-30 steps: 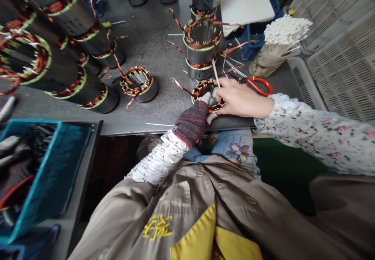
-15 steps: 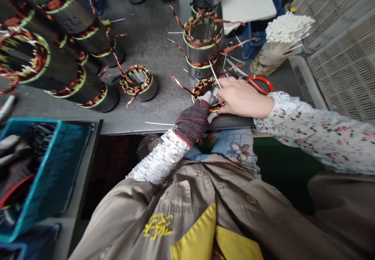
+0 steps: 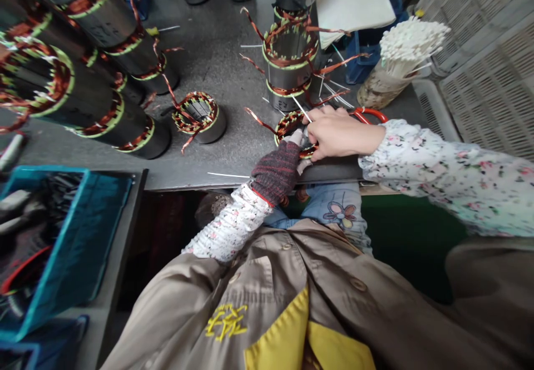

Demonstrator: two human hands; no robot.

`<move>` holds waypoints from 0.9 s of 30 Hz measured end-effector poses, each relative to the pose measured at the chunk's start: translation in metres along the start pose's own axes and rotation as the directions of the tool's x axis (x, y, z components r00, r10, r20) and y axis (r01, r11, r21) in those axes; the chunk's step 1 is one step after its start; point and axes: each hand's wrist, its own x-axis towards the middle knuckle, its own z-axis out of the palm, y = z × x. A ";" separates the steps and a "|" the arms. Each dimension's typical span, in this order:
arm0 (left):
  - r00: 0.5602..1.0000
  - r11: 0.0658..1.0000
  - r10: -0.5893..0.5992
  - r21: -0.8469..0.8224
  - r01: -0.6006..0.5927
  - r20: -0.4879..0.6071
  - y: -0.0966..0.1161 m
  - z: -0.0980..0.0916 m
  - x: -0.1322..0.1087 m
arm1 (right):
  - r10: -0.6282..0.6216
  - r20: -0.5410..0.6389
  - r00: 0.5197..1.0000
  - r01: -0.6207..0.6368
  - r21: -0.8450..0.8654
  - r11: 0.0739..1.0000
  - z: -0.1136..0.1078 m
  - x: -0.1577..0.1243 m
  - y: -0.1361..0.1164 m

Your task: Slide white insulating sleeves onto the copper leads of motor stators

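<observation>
At the bench edge sits a short motor stator (image 3: 283, 127) with copper windings and a lead sticking out to the left. My left hand (image 3: 276, 171), in a dark knitted glove with taped fingertips, grips its near rim, some fingers inside the bore. My right hand (image 3: 334, 133) is bare and closed at the stator's right side, its fingers pinching a white cable tie (image 3: 301, 108) that points up and left. The right hand hides much of the stator's right half. Just behind stands a stack of stators (image 3: 288, 69) with copper leads spread out.
Another single stator (image 3: 214, 128) stands to the left, near tall leaning stator stacks (image 3: 94, 117). Red-handled scissors (image 3: 373, 114), loose white ties and a cup of white ties (image 3: 381, 86) lie right. A teal bin (image 3: 89, 231) is at lower left.
My right hand has shifted slightly left and down over the stator, and the white tie's tip has moved left and down with it. The left hand keeps its grip.
</observation>
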 end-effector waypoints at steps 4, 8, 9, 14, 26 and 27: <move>1.000 1.000 -0.022 0.012 0.022 0.017 0.001 0.000 0.002 | 0.045 -0.037 0.998 -0.042 0.088 0.995 0.012 0.005 0.007; 1.000 1.000 -0.022 0.019 0.022 0.014 0.003 -0.002 0.001 | 0.130 0.058 0.990 -0.132 0.030 0.991 -0.005 -0.003 -0.014; 1.000 1.000 -0.018 0.022 0.018 0.023 0.004 -0.004 0.001 | 0.128 0.079 0.989 -0.129 0.010 0.992 -0.013 -0.007 -0.020; 0.992 0.996 -0.066 0.070 0.059 0.104 0.009 -0.012 0.002 | 0.067 -0.028 0.997 -0.068 -0.040 0.997 -0.032 -0.026 -0.037; 0.985 0.988 0.117 0.083 -0.128 0.129 -0.004 -0.040 0.007 | 0.192 -0.290 0.938 -0.143 0.180 0.973 0.006 -0.045 -0.061; 0.980 0.985 0.136 0.089 -0.150 0.147 -0.008 -0.043 0.010 | 0.206 -0.317 0.926 -0.140 0.221 0.965 0.012 -0.044 -0.062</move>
